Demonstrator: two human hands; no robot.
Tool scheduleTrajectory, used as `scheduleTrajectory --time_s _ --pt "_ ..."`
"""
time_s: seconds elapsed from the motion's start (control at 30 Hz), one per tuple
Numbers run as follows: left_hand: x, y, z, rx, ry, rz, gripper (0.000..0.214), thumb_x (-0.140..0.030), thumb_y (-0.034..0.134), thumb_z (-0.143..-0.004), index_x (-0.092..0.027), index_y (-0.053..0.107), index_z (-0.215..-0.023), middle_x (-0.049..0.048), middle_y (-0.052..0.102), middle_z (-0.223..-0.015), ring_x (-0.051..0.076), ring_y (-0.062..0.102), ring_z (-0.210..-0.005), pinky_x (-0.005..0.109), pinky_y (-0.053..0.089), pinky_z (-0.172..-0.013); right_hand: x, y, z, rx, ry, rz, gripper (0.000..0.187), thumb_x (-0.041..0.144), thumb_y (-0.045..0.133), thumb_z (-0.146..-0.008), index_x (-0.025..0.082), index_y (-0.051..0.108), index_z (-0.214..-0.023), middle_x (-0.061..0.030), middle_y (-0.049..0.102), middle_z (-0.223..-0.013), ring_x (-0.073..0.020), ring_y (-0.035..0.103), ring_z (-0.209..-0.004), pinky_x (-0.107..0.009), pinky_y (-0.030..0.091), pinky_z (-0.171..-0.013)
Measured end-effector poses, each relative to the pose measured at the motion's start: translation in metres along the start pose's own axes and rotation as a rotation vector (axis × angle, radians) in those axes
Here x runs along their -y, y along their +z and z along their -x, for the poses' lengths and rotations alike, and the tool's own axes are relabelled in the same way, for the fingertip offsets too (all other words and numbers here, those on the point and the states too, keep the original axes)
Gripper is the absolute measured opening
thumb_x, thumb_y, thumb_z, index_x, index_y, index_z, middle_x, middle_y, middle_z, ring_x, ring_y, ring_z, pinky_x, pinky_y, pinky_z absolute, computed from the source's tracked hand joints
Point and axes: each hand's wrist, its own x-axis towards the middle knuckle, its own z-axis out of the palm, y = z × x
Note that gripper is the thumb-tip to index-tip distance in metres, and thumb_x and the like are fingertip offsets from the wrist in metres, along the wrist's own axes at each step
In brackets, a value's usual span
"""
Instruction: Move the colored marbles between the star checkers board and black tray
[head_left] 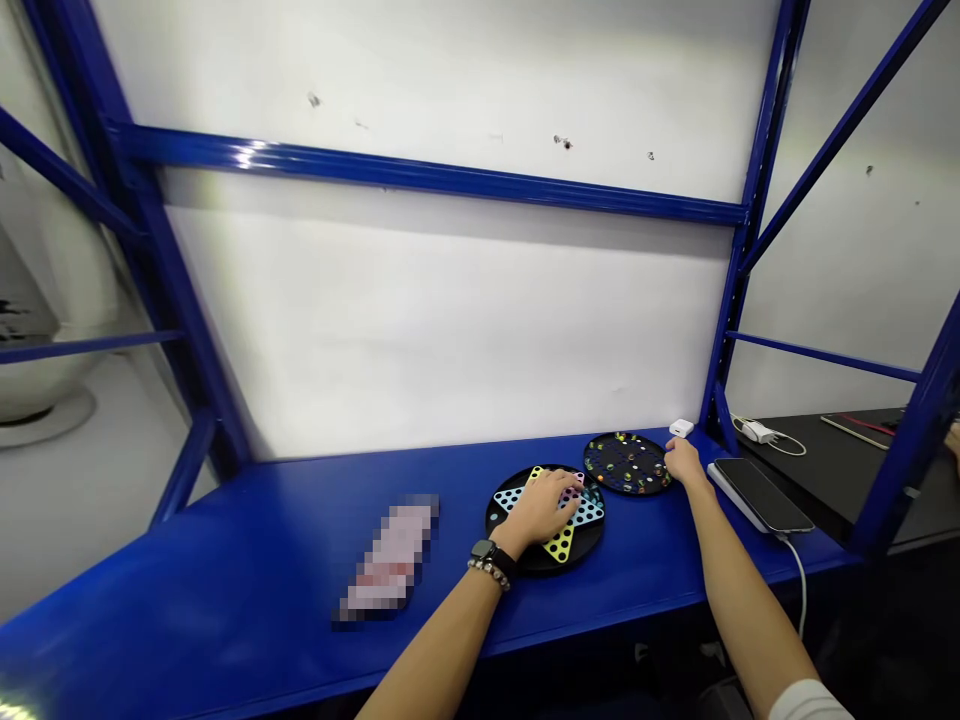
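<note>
Bright light, hard glare on the blue steel beam (251, 155), edges bent by wide-angle distortion

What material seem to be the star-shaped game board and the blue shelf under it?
The star-shaped game board looks like matte molded plastic, with flat bright colours and round holes, though painted wood is possible. The blue shelf looks like painted steel; its glossy surface reflects light.

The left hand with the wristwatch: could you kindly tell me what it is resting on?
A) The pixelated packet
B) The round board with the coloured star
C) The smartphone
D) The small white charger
B: the left hand lies across the coloured star on the round black board.
</note>
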Motion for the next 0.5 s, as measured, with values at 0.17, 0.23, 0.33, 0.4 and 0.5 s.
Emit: scheduleTrajectory --time_s 0.17,0.23,0.33,0.4,0.5 --pt "0.0002 0.0001 -0.0002 0.009 -0.011 0.000 0.030 -0.033 0.052 -0.091 -0.025 0.067 -0.116 0.0043 0.066 -0.128 0.024 0.059 -0.116 0.040 0.043 -0.105 -0.0080 0.0051 -0.0001 0.111 0.008 0.233 0.030 0.011 0.057 -0.077 0.014 0.065 -0.106 -0.0190 0.064 -0.115 -0.0295 0.065 -0.105 -0.036 0.049 -0.085" --pt "-0.0004 -0.0005 0.0000 0.014 -0.017 -0.001 0.030 -0.033 0.052 -0.091 -0.025 0.067 -0.116 0.0041 0.066 -0.128 0.024 0.059 -0.116 0.040 0.043 -0.105 -0.0085 0.0050 -0.0005 0.146 0.010 0.286 0.028 0.013 0.057 -0.078 0.014 0.064 -0.106 -0.0177 0.066 -0.110 -0.0288 0.067 -0.102 -0.036 0.050 -0.081" --pt "-0.0015 -0.0016 0.0003 0.015 -0.014 -0.004 0.029 -0.031 0.052 -0.091 -0.026 0.068 -0.114 0.0035 0.066 -0.127 0.024 0.059 -0.115 0.039 0.043 -0.104 -0.0082 0.0040 -0.0021 0.176 0.016 0.309 0.026 0.014 0.058 -0.079 0.014 0.063 -0.104 -0.0169 0.068 -0.105 -0.0282 0.068 -0.098 -0.034 0.051 -0.077" --pt "-0.0022 -0.0022 0.0007 0.010 -0.011 -0.006 0.029 -0.030 0.052 -0.091 -0.026 0.068 -0.114 0.0033 0.066 -0.127 0.024 0.059 -0.115 0.039 0.043 -0.104 -0.0081 0.0038 -0.0031 0.178 0.020 0.294 0.022 0.014 0.059 -0.079 0.013 0.063 -0.101 -0.0180 0.067 -0.104 -0.0288 0.068 -0.097 -0.035 0.051 -0.076" --pt "-0.0032 -0.0030 0.0011 0.008 -0.014 -0.010 0.028 -0.030 0.052 -0.091 -0.025 0.068 -0.114 0.0037 0.066 -0.127 0.024 0.059 -0.116 0.039 0.043 -0.105 -0.0084 0.0045 -0.0035 0.160 0.022 0.228 0.012 0.014 0.059 -0.080 0.013 0.063 -0.091 -0.0190 0.067 -0.100 -0.0302 0.067 -0.097 -0.036 0.050 -0.076"
